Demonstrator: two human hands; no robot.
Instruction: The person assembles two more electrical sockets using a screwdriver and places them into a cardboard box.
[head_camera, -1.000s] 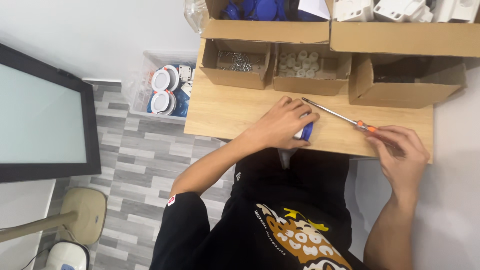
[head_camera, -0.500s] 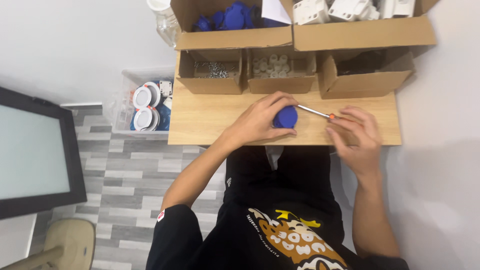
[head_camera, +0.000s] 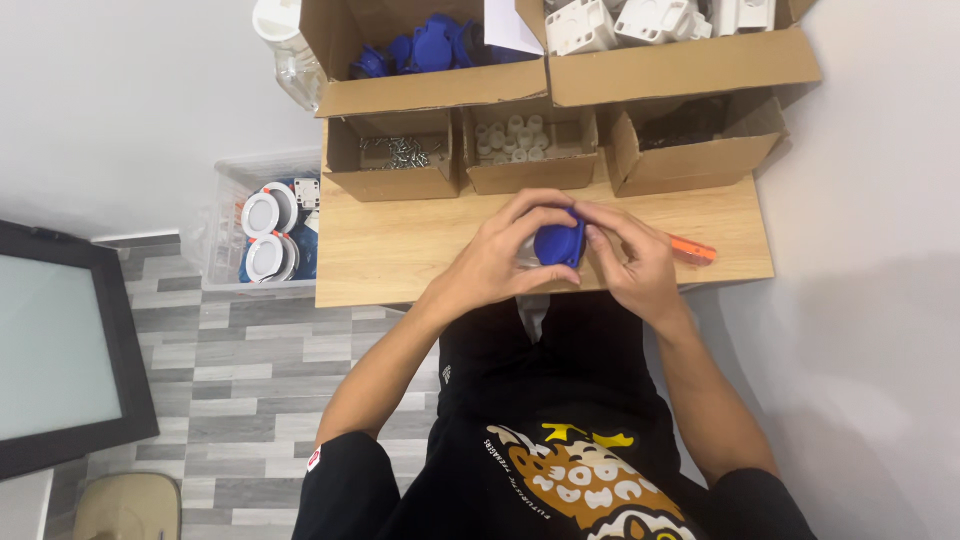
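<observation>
So a small blue plastic part (head_camera: 559, 243) is being held over the front edge of the wooden table (head_camera: 400, 250), right about at the middle. It's pinched from both sides: the left hand (head_camera: 500, 258) is curled around its left and top, with the fingers pressed onto it, and the right hand (head_camera: 632, 262) is closed against its right side, thumb and fingertips touching the blue piece. Both hands are basically wrapped together around it, so only the front face of the part can be seen.

An orange-handled screwdriver (head_camera: 692, 249) is left lying on the table just beside the right hand, partly hidden behind it.

Along the back of the table three small open cardboard boxes are lined up: one with metal screws (head_camera: 398, 153), one with little white parts (head_camera: 512, 138), and one with dark stuff (head_camera: 683, 124) that can't really be made out. Behind those, a bigger box of blue parts (head_camera: 430, 50) and another of white plastic housings (head_camera: 640, 20) are stacked. A clear bin (head_camera: 270, 225) with round white fittings is parked on the floor to the left.
</observation>
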